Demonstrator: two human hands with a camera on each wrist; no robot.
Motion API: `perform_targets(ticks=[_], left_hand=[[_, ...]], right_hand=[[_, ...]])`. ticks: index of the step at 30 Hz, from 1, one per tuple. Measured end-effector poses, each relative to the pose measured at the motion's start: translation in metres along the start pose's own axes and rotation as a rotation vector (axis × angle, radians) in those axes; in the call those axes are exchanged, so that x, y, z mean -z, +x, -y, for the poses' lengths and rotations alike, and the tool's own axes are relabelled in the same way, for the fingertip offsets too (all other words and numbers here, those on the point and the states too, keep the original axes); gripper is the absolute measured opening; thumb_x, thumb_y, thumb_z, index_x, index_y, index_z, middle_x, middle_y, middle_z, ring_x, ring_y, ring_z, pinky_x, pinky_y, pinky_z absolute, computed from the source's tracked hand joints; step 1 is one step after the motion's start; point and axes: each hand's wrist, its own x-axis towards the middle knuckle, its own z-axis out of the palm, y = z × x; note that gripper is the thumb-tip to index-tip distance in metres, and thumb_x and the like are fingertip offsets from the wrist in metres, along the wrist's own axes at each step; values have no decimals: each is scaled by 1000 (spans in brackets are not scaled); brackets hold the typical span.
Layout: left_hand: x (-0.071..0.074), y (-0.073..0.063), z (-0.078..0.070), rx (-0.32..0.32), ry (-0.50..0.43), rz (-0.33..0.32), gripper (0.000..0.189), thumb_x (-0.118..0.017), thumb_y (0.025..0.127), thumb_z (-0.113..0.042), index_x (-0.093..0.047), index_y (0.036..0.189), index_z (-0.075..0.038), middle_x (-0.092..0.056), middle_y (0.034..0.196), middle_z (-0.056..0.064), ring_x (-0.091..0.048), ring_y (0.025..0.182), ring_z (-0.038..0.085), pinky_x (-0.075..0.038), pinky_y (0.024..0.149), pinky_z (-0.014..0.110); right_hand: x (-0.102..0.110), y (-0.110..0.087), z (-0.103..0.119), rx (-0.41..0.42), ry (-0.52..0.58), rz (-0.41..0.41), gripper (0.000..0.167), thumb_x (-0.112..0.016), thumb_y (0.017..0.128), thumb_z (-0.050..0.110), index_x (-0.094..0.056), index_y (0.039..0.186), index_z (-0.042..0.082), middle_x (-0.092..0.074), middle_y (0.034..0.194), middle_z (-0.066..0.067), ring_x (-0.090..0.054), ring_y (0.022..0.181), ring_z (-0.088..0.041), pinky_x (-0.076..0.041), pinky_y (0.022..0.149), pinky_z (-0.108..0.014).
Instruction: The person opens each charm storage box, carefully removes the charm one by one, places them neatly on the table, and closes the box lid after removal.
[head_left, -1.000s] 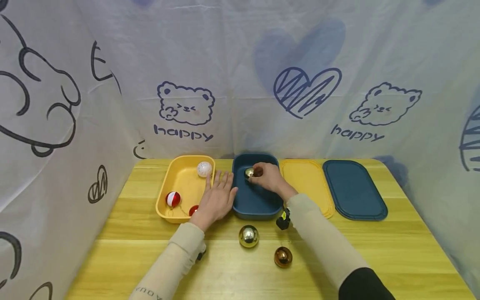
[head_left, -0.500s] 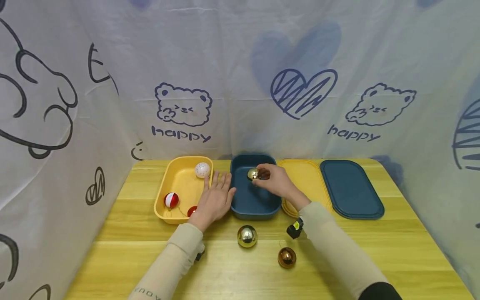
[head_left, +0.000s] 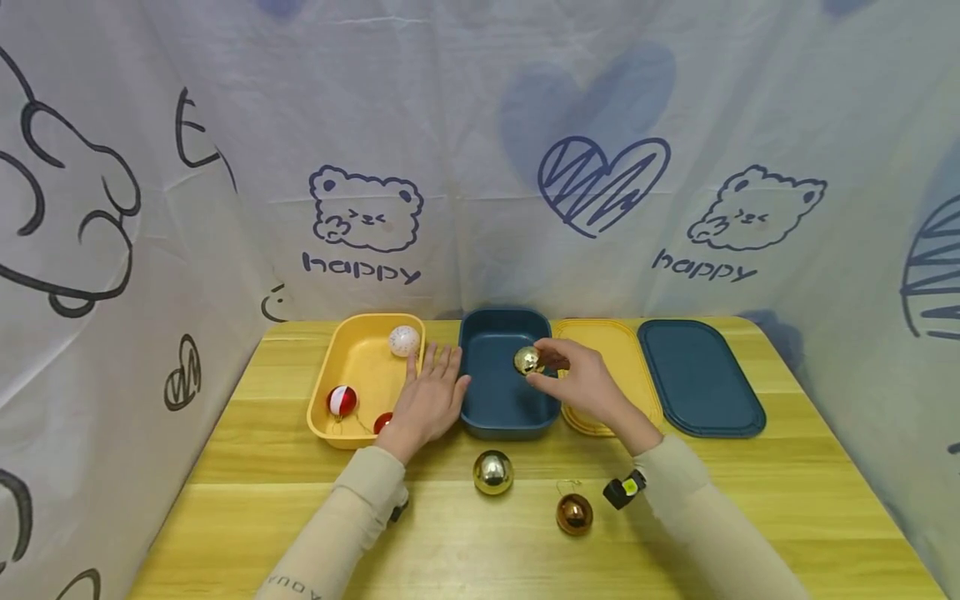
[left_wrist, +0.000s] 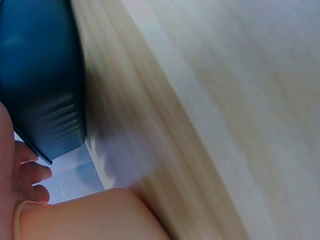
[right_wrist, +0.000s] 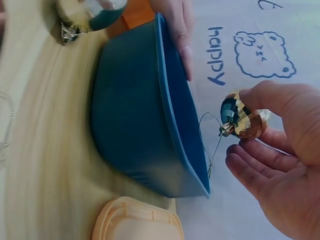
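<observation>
My right hand pinches a gold faceted Christmas ball between thumb and fingers, over the right side of the blue box. In the right wrist view, a thin thread loop hangs from the cap of this ball, by the box's rim. My left hand lies with straight, spread fingers across the adjoining rims of the blue box and the yellow box. Inside the yellow box are a white speckled ball, a red-and-white ball and a red ball, partly behind my left hand.
On the table before the boxes sit a shiny gold ball and a copper-brown ball with a thread loop. To the right lie a yellow lid and a blue lid. A printed cloth hangs behind.
My right hand has drawn rightward and nearer to me with the gold faceted ball still pinched. The copper-brown ball has shifted slightly right. My left hand stays in place.
</observation>
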Motion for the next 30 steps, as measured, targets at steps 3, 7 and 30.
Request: perform_targets(ticks=[3,7,30], left_hand=[[-1,0,0,-2,5,-3,61,-32,115,-42,-33,166,-8,-37,170,16,-22,163,39,-10,131,63],[-1,0,1,-3,6,0,61,-32,115,-42,-33,166,-8,-37,170,16,-23,162,39,-11,131,64],[2,1,1,-6,1,1,61,-31,115,-42,-32,166,-7,-36,170,16,-21,163,38,-9,132,63]], right_hand=[[4,-12,-3,12,14,-19,53,-82,94,24,-64,141,6,-72,128,-13,-71,115,-32,-57,103,-54],[9,-27,-7,20,17,-42,52,-83,92,20,-65,139,6,-72,126,-13,-72,112,-31,-58,101,-53],[23,-110,-40,-15,-31,-78,49,-84,91,14,-67,136,4,-73,116,-6,-71,105,-22,-62,94,-43]])
